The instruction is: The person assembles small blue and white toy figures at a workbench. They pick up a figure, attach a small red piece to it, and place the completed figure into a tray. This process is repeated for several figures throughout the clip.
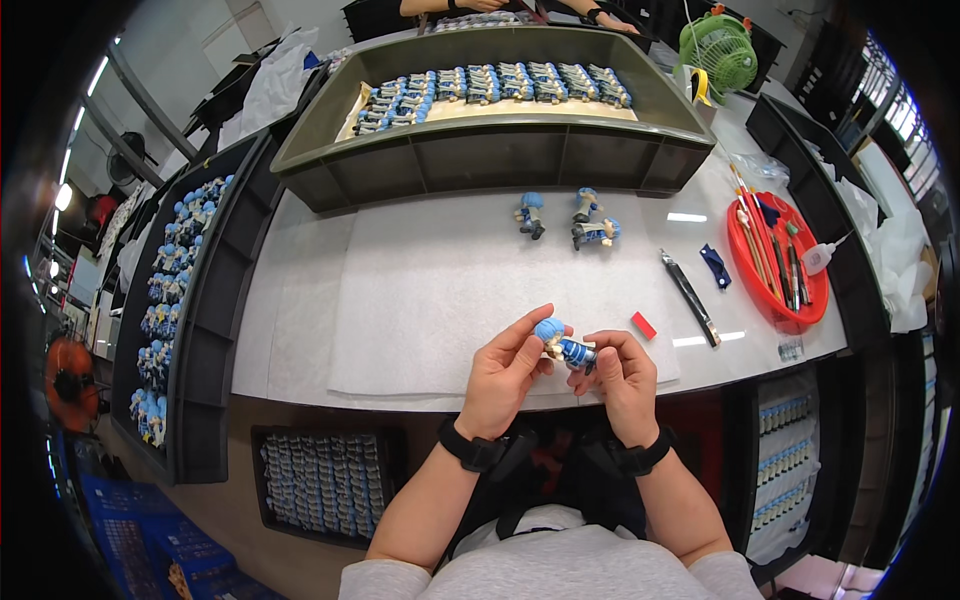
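Observation:
Between my two hands, above the near edge of the white table, lies a small figurine with blue hair and a blue-and-white body. My left hand grips it at the head end, thumb and fingers pinched around it. At the legs, my right hand has its fingertips closed on the other end. Farther up the table are three similar figurines: one standing figurine, another behind it, and a figurine lying on its side.
A deep grey-green bin with rows of figurines spans the back. To the left stands a dark crate of figurines. At right are a red basket of brushes, a black-handled knife, a red block and a green fan.

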